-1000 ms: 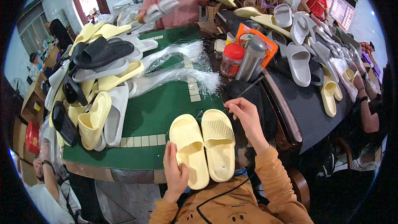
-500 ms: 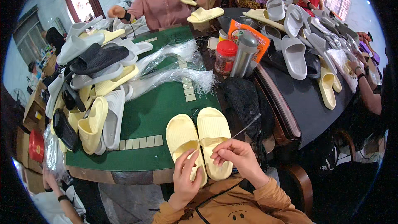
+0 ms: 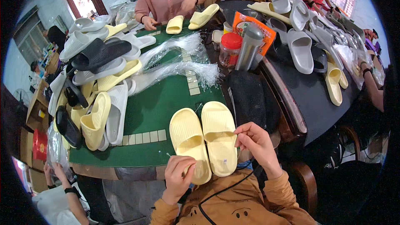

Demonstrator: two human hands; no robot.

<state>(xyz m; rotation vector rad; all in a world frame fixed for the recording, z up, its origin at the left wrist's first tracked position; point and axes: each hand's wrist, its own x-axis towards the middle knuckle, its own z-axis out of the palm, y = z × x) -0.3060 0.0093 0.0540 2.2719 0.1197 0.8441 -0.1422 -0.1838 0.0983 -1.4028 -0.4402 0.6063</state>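
Observation:
Two pale yellow slide sandals, the left one (image 3: 186, 125) and the right one (image 3: 217, 118), stand side by side at the table's near edge, toes away from me. Beside the right sandal's strap, my right hand (image 3: 257, 148) is closed in a pinch on a thin clear plastic strand (image 3: 238, 154), only faintly visible. My left hand (image 3: 178, 179) has its fingers curled together against the outer side of the left sandal; what they hold, if anything, is hidden. A small pale tip (image 3: 168, 154) sticks out just above those fingers.
A pile of grey, black and yellow slides (image 3: 100, 54) covers the table's left. Bundles of clear plastic strands (image 3: 179, 75) lie on the green mat (image 3: 146, 112). A red-lidded jar (image 3: 230, 50) and steel flask (image 3: 250, 48) stand beyond. A person (image 3: 168, 0) sits opposite.
My right hand has moved from over the right sandal to its outer side; the strand no longer sticks up from it. My left hand has shifted down. The person opposite has put the sandals down.

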